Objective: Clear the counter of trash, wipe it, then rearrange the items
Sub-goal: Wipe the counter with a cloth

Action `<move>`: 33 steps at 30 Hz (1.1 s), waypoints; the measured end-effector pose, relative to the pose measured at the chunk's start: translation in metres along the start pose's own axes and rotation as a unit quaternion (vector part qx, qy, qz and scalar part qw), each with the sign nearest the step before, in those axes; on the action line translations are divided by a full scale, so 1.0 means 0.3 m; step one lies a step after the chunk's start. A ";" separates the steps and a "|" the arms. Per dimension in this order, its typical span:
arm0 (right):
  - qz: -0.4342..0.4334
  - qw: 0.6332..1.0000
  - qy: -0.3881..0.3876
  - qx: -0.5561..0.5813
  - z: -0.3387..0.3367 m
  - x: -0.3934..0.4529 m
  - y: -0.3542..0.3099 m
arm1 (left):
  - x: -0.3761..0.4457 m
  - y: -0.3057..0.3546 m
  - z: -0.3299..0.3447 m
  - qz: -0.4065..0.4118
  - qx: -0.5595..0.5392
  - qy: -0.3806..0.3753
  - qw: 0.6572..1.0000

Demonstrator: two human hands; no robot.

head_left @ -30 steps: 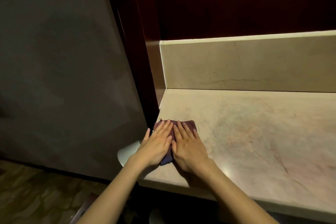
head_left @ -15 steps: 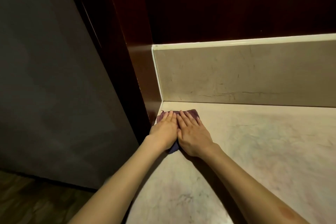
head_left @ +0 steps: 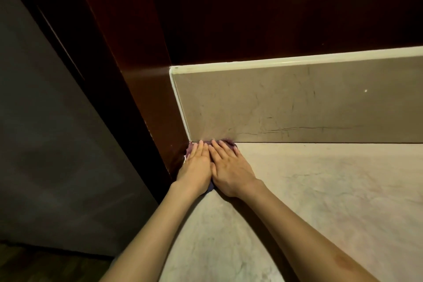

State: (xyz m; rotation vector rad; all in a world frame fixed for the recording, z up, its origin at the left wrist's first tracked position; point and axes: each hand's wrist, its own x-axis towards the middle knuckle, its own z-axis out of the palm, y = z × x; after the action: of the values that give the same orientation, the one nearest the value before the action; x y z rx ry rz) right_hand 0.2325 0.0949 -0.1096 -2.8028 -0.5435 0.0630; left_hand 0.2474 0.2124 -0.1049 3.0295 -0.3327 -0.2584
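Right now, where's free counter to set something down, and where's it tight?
Free: the counter right of the right hand, running along the backsplash to the frame's right edge, and the near patch between the forearms. Tight: the back-left corner, where the left hand and right hand press the purple cloth flat against backsplash and dark wood panel.

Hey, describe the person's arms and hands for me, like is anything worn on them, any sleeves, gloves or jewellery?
Both forearms are bare as far as the frame shows, with no sleeves in view. The left hand and right hand wear no gloves, and no rings, watch or bracelets show on the fingers or wrists. The right forearm carries a faint oval mark near the elbow. Nails look short and unpainted.
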 end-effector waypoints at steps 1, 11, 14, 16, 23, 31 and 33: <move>0.002 1.000 0.002 0.003 -0.002 -0.003 -0.004 | 0.000 -0.005 0.005 0.004 0.006 0.005 1.000; 0.008 1.000 0.002 -0.009 -0.026 -0.043 0.051 | -0.007 0.052 0.022 0.001 -0.072 0.045 0.996; 0.020 1.000 0.010 -0.011 -0.041 -0.093 0.120 | -0.002 0.151 0.023 0.002 -0.075 0.051 0.996; 0.027 0.999 0.023 -0.016 -0.058 -0.138 0.182 | -0.002 0.244 0.023 -0.002 -0.067 0.054 0.996; 0.062 0.996 0.034 -0.045 -0.138 -0.306 0.427 | 0.005 0.574 0.062 -0.005 -0.042 0.073 0.996; 0.115 0.991 0.038 -0.058 -0.199 -0.465 0.635 | 0.022 0.836 0.084 0.051 -0.049 0.068 0.995; 0.131 0.989 0.037 -0.056 -0.209 -0.498 0.678 | 0.030 0.891 0.092 0.067 -0.056 0.069 0.994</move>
State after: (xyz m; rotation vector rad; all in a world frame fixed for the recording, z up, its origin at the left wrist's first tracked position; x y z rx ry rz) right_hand 0.1731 -0.1583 -0.1090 -2.9556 -0.1635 -0.0192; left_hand 0.1957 -0.0513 -0.1065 2.8802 -0.4914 -0.0552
